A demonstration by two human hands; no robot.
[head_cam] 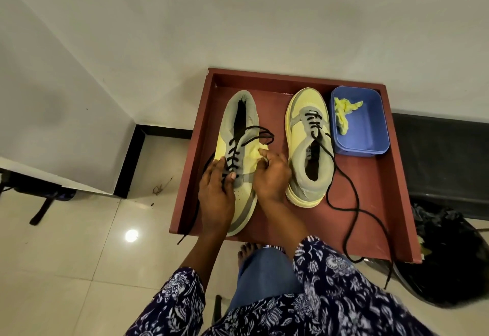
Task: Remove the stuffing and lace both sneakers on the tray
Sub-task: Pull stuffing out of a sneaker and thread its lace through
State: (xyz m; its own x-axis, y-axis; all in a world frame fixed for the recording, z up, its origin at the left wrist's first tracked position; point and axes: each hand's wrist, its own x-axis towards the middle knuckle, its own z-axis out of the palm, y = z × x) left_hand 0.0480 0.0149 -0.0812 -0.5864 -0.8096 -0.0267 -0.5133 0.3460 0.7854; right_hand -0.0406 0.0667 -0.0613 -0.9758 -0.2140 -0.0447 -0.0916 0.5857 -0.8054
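Mid-frame on the tray (375, 203), the left hand (215, 198) lies flat, fingers straight, holding down the left shoe (238, 161). The right hand (272, 174) pinches yellow paper (258, 151) beside it. Pull slowly so it doesn't rip, then drop it in the blue tub (370, 134).

yellow-grey sneakers (239, 166), black laces (341, 198), red-brown tray (375, 177)

sneakers (239, 134) (308, 134) side by side on tray (381, 198) | tub (370, 129) right
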